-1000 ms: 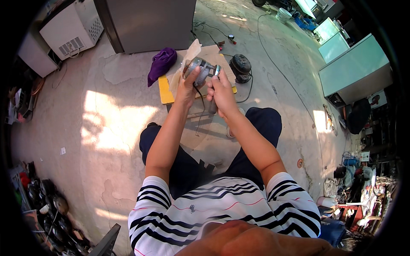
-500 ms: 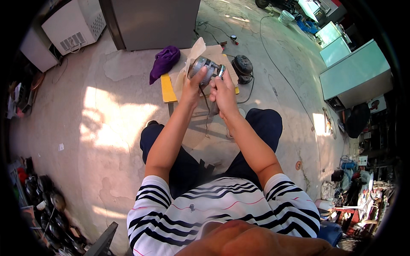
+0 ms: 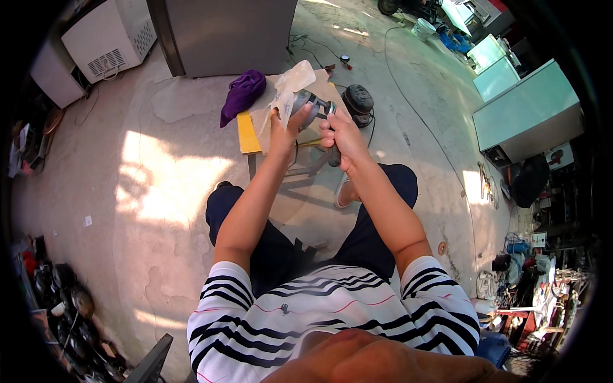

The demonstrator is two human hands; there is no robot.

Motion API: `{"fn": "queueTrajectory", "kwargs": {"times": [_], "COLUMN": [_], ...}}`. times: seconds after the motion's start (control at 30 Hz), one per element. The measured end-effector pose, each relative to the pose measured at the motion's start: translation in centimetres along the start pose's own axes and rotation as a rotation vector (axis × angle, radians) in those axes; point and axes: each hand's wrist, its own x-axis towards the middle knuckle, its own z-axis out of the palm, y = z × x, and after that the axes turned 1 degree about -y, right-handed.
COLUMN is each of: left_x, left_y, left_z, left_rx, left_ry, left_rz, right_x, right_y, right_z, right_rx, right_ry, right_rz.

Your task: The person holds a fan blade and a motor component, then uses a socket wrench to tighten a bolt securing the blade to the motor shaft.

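My left hand (image 3: 285, 133) is wrapped round a grey metal cylindrical motor (image 3: 308, 99), with the thumb along its near side. A crumpled pale translucent sheet (image 3: 297, 78) rises between that hand and the motor's far side. In my right hand (image 3: 348, 137) is a dark-handled tool (image 3: 334, 156), its shiny round head touching or very close to the motor's right end. The handle points down toward me. Both hands are above a low bench with a yellow edge (image 3: 246, 133) and a cardboard sheet on top. Fingers hide part of the motor.
A purple cloth (image 3: 244, 90) lies at the bench's left corner. Right of the bench stands a black round-topped compressor (image 3: 359, 100) with a cord. A grey cabinet (image 3: 223, 38) stands beyond, a pale green refrigerator (image 3: 530, 115) at right. Dark parts (image 3: 73, 306) are heaped at lower left.
The tool's handle has swung to the right and its lower end now shows below my right hand. My right wrist has turned, and the motor has tilted slightly.
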Motion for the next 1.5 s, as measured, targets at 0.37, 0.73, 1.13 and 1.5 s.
{"fn": "queueTrajectory", "kwargs": {"times": [0.37, 0.73, 1.13, 1.5], "left_x": [0.2, 0.4, 1.3, 1.3], "left_y": [-0.4, 0.3, -0.7, 0.0], "left_z": [-0.3, 0.2, -1.2, -1.1], "left_rx": [0.014, -0.175, -0.217, -0.273], "left_ry": [0.067, 0.16, 0.12, 0.079], "left_rz": [-0.015, -0.007, 0.012, 0.001], "right_x": [-0.2, 1.1, 2.8, 1.8], "right_y": [2.5, 4.1, 6.2, 6.5], "right_z": [2.1, 3.9, 2.8, 4.1], "right_rx": [-0.221, -0.31, -0.445, -0.588], "right_ry": [0.126, 0.181, 0.165, 0.211], "right_rz": [-0.215, -0.32, -0.467, -0.522]}}
